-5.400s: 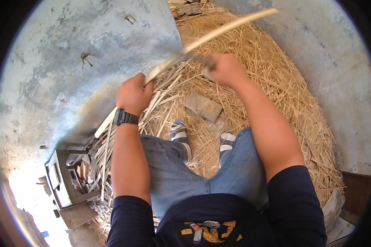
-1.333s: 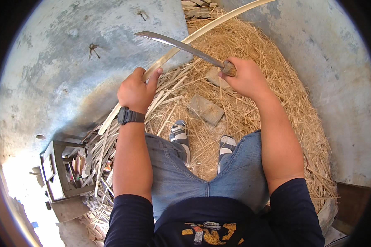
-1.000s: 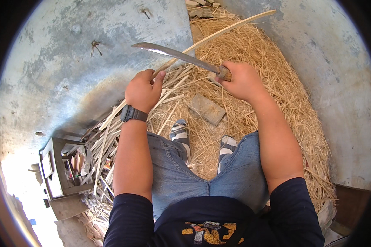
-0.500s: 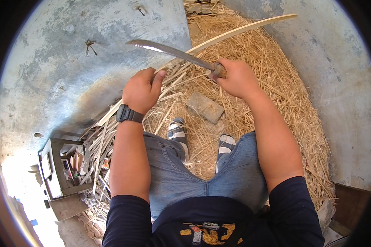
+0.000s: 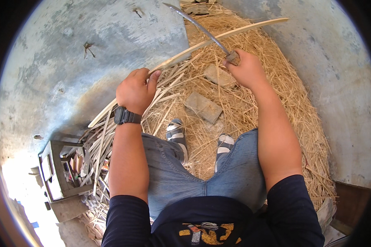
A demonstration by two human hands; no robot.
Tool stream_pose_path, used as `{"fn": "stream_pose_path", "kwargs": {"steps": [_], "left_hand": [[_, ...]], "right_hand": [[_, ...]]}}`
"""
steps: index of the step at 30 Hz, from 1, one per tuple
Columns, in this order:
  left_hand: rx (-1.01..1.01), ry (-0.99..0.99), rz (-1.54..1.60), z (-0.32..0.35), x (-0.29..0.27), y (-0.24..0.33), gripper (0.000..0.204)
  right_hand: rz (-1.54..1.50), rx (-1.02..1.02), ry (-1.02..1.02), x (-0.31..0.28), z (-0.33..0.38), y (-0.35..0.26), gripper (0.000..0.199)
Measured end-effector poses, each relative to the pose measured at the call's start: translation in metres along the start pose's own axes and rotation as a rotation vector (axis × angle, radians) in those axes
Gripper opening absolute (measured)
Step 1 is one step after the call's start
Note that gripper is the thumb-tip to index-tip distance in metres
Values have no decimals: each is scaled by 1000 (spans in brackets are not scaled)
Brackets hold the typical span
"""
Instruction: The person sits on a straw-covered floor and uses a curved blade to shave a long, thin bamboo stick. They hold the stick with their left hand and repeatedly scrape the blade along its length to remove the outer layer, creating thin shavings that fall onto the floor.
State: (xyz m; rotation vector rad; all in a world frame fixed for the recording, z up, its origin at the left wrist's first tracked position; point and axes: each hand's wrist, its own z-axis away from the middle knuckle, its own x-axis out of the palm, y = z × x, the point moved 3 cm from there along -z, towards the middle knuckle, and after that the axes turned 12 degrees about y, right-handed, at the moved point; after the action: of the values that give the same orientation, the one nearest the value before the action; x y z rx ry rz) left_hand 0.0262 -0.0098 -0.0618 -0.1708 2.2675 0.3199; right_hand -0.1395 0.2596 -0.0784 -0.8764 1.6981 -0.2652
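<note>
My left hand [image 5: 135, 91], with a black watch on the wrist, grips a long pale bamboo strip [image 5: 231, 33] that runs from lower left to upper right over the straw. My right hand [image 5: 245, 68] holds the handle of a long curved knife [image 5: 196, 24]; its blade points up and left, crossing above the strip. I sit with my knees in blue jeans and both shoes on the straw.
A heap of straw-like shavings [image 5: 276, 90] covers the ground ahead, with two flat stone blocks [image 5: 203, 107] in it. A bundle of cut bamboo strips [image 5: 101, 144] lies at my left beside a small metal box [image 5: 57, 173]. Grey concrete floor [image 5: 70, 61] surrounds it.
The knife has swung from lying flat leftwards to pointing up and away. My right hand moved up and right. The left hand keeps its hold on the strip.
</note>
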Motion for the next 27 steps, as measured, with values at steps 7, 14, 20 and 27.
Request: {"fn": "stream_pose_path", "kwargs": {"steps": [7,14,20,27], "left_hand": [[-51,-53,87,3,4,-4,51],[-125,-203,-36,-1,-3,-15,61],[-211,-144,198,-1,-1,-4,59],[-114,-249,188,-2,-4,-3,58]], "right_hand": [[126,-218,-177,8,17,-32,28],[-68,94,15,-7,-11,25,32],[76,-220,-101,1,9,-16,29],[-174,-58,-97,0,-1,4,28]]}}
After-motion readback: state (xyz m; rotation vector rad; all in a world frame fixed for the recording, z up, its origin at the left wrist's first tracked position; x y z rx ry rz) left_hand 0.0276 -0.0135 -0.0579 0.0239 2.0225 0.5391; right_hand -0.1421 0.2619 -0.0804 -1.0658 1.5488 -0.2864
